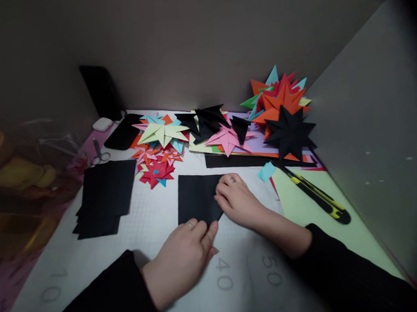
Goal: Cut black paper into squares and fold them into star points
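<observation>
A square sheet of black paper (195, 198) lies on the white gridded mat (158, 265) in front of me. At its lower edge, my left hand (185, 252), with a ring on one finger, closes on the paper, thumb below and fingertips on top. My right hand (239, 200) has its fingers curled onto the right side of the same sheet. The lower right corner of the sheet looks slanted, as if folded, though my fingers cover part of it. Left of it lies a stack of black paper squares (108, 189).
Folded paper stars (163, 132) and black folded pieces (210, 121) sit along the back. A black star (291, 132) leans on a colourful pile at right. The yellow-black utility knife (319, 197) lies on pale green paper (298, 207). Scissors (99, 152) and phone (123, 132) are left.
</observation>
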The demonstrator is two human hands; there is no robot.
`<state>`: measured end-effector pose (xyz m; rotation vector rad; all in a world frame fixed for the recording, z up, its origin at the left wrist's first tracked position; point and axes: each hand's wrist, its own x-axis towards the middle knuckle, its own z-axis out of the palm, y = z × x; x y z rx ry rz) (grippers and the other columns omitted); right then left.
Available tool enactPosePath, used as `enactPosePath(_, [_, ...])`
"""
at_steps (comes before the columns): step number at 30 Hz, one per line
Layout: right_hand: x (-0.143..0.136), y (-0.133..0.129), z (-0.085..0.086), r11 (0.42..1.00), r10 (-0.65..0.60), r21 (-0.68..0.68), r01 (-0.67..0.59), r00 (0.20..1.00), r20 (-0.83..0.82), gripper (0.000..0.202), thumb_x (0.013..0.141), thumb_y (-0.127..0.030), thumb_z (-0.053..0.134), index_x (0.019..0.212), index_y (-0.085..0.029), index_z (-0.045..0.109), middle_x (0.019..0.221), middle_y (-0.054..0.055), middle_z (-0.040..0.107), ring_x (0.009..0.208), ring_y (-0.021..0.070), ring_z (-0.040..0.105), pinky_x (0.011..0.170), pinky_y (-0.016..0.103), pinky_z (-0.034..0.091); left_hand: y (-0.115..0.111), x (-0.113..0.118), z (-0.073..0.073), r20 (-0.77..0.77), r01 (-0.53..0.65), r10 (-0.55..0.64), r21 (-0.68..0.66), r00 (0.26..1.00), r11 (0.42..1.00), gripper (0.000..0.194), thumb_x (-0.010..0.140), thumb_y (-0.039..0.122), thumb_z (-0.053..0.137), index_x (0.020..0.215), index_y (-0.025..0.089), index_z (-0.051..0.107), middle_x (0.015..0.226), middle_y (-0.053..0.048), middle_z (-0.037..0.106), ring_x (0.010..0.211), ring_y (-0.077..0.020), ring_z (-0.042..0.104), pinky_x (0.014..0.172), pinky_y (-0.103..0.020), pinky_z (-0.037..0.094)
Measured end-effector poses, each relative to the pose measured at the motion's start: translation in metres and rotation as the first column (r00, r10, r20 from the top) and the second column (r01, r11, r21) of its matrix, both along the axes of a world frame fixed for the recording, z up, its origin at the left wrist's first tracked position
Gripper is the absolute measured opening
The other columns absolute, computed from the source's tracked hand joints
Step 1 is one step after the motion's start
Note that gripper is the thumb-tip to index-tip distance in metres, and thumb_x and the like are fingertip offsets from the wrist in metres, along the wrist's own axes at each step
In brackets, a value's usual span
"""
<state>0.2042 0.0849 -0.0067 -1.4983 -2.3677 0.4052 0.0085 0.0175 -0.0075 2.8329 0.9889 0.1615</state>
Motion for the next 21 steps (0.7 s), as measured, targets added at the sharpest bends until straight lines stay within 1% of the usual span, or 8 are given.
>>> enactPosePath(6, [-0.001,-0.001,0.002,1.0,-0.009,-0.014,0.01,1.0,0.027,0.012,0.084,-0.018,0.049,0.073,-0.019,0.054,0.089,0.008,0.052,0.095,0.0245,0.043,0.082,0.04,0.039,-0.003,0.0,0.003,0.012,0.016,-0.015,-0.032,1.0,0.999,0.039,0.088,0.024,0.052,0.124,0.008,0.051,0.086,-0.008,0.06,0.078,-0.0227,0.055,0.064,-0.036,0.049])
enactPosePath(10, [-0.001,0.0,0.0,1.0,-0.013,-0.018,0.014,0.999,0.045,0.011,0.084,-0.018,0.05,0.074,-0.019,0.054,0.089,0.008,0.052,0.095,0.0245,0.043,0.082,0.04,0.039,0.0,0.001,0.005,0.087,-0.027,0.032,-0.064,0.996,0.998,0.03,0.088,0.021,0.051,0.116,0.011,0.056,0.086,-0.008,0.06,0.077,-0.0208,0.054,0.063,-0.034,0.05])
enactPosePath(12, [-0.001,0.0,0.0,1.0,-0.012,-0.013,0.013,0.999,0.048,0.01,0.083,-0.018,0.05,0.074,-0.019,0.054,0.09,0.008,0.052,0.096,0.0246,0.043,0.082,0.039,0.039,0.001,0.001,0.007,0.146,-0.039,0.046,-0.049,0.988,0.998,0.026,0.088,0.02,0.05,0.112,0.012,0.058,0.097,-0.012,0.061,0.086,-0.0227,0.055,0.068,-0.036,0.05])
enactPosePath(14, [-0.001,0.0,0.0,1.0,-0.012,-0.005,0.012,0.999,0.046,0.009,0.083,-0.018,0.05,0.075,-0.019,0.054,0.09,0.008,0.052,0.096,0.0247,0.043,0.082,0.039,0.039,0.002,0.0,0.008,0.175,-0.018,0.017,0.007,0.984,1.0,0.025,0.088,0.017,0.048,0.111,0.012,0.058,0.112,-0.015,0.06,0.098,-0.026,0.054,0.075,-0.04,0.048])
enactPosePath(16, [-0.002,-0.001,0.0,1.0,-0.013,0.001,0.013,0.999,0.048,0.01,0.083,-0.018,0.05,0.075,-0.019,0.055,0.09,0.008,0.053,0.096,0.0247,0.043,0.082,0.039,0.039,0.002,-0.001,0.009,0.142,0.03,-0.038,0.061,0.989,0.998,0.028,0.087,0.012,0.047,0.113,0.011,0.057,0.123,-0.015,0.058,0.105,-0.0284,0.051,0.08,-0.043,0.045])
enactPosePath(17, [-0.002,-0.001,0.0,1.0,-0.014,0.002,0.014,0.999,0.052,0.01,0.084,-0.018,0.05,0.075,-0.019,0.055,0.09,0.008,0.053,0.096,0.0247,0.043,0.083,0.039,0.039,0.002,-0.002,0.009,0.109,0.053,-0.061,0.074,0.992,0.996,0.03,0.086,0.01,0.047,0.115,0.01,0.056,0.125,-0.015,0.057,0.106,-0.0288,0.051,0.08,-0.043,0.044])
enactPosePath(21, [-0.003,-0.001,-0.003,1.0,-0.02,0.009,0.02,0.998,0.054,0.01,0.083,-0.018,0.051,0.074,-0.019,0.055,0.09,0.008,0.052,0.096,0.0251,0.044,0.083,0.04,0.04,0.0,-0.003,0.012,0.01,0.089,-0.09,0.09,0.996,0.992,0.036,0.082,0.01,0.047,0.117,0.009,0.055,0.13,-0.014,0.055,0.105,-0.0281,0.051,0.081,-0.041,0.042])
